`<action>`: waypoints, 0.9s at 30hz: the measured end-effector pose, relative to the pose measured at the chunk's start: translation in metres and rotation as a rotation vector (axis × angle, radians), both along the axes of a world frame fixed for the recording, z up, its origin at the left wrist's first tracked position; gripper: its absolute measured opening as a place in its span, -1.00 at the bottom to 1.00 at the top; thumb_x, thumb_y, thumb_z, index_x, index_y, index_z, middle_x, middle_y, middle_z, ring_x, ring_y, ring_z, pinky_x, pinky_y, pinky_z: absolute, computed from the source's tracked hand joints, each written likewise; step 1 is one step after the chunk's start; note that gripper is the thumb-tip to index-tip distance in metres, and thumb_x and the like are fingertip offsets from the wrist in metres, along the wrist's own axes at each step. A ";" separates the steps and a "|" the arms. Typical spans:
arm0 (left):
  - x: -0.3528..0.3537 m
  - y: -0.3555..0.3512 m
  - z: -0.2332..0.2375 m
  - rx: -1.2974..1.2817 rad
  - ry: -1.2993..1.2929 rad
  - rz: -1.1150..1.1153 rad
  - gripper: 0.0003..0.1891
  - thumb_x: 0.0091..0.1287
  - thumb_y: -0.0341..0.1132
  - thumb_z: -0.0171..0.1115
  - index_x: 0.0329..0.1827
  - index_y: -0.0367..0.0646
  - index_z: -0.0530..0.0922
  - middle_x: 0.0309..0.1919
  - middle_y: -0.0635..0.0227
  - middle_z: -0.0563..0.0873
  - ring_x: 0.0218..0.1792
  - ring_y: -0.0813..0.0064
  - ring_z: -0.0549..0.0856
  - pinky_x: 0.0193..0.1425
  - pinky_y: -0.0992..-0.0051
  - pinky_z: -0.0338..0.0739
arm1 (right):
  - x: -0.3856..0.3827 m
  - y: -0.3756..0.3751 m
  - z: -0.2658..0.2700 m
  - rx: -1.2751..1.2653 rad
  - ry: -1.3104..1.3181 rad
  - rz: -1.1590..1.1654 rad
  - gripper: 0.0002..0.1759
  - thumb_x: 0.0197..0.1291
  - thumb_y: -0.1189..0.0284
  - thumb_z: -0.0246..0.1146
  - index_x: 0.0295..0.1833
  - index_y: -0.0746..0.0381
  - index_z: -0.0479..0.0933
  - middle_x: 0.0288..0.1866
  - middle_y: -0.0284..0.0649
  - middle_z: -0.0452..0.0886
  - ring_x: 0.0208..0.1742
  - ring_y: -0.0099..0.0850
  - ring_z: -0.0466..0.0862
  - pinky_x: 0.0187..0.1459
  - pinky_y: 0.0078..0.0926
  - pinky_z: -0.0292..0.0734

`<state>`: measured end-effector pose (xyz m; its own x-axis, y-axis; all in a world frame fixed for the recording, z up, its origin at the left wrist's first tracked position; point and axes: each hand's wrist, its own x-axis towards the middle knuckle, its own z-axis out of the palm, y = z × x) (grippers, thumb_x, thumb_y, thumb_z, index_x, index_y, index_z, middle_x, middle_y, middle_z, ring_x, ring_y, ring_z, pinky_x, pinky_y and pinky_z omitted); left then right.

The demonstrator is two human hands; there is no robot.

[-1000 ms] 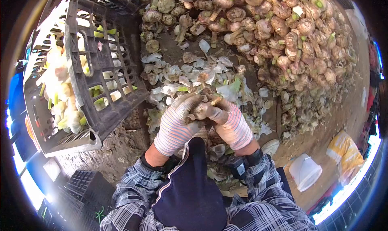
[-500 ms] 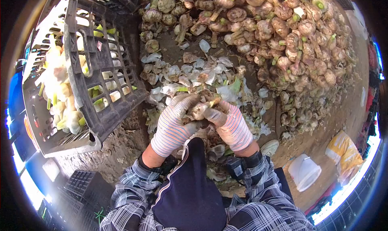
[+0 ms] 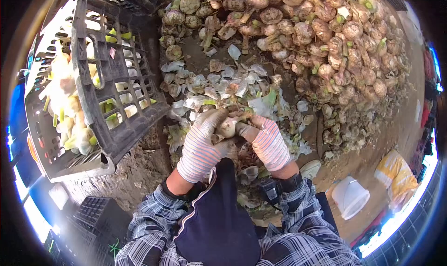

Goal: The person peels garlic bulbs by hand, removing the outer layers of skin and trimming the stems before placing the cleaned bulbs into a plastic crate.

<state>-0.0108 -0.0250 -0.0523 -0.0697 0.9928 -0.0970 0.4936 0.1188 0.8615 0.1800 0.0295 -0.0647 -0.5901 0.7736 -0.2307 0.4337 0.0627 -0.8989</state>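
Garlic bulb clasped between left hand and right hand — over peelings.

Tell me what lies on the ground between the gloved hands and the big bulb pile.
Loose pale peelings litter the dirt before the bulb pile, per the head view.

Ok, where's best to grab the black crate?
Likely the handle slot in the wall of the crate facing you, reached from its right: the crate is tipped and the slot looks bare. Left hand and right hand both hold a bulb.
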 end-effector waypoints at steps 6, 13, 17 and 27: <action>-0.012 0.006 0.012 -0.614 -1.060 0.261 -0.29 0.03 -0.41 0.44 0.33 -0.34 0.46 -0.02 0.14 0.71 -0.03 0.38 0.70 0.09 0.37 0.61 | -0.012 -0.003 0.016 -0.174 0.108 -0.215 -0.76 0.17 0.56 0.19 -0.07 0.29 0.66 -0.16 0.00 0.71 -0.18 -0.13 0.70 -0.08 -0.34 0.60; -0.014 0.008 -0.006 -0.526 -0.950 0.200 -0.40 0.32 -0.21 0.25 0.37 -0.37 0.42 -0.10 0.14 0.73 -0.33 0.46 0.72 -0.18 0.55 0.63 | -0.018 -0.019 0.005 -0.245 0.113 -0.386 -0.73 0.17 0.56 0.24 -0.01 0.40 0.60 -0.13 0.02 0.67 -0.14 -0.18 0.67 -0.06 -0.29 0.57; -0.009 0.011 -0.003 -0.359 -0.419 0.042 -0.46 0.30 -0.26 0.30 0.30 -0.36 0.49 -0.03 0.25 0.72 -0.11 0.54 0.69 0.06 0.52 0.59 | -0.017 -0.018 0.003 -0.060 0.132 -0.378 -0.70 0.14 0.56 0.28 0.00 0.41 0.60 -0.11 0.03 0.67 -0.11 -0.10 0.68 -0.01 -0.31 0.58; -0.013 0.016 0.028 -0.511 -1.058 0.059 -0.21 -0.04 -0.17 0.60 0.25 -0.35 0.45 -0.08 0.26 0.70 -0.13 0.47 0.72 -0.09 0.48 0.66 | -0.013 -0.012 -0.023 -0.749 0.308 -0.856 -0.75 0.35 0.55 0.13 0.09 0.36 0.54 -0.20 -0.07 0.66 -0.28 -0.26 0.67 -0.13 -0.36 0.65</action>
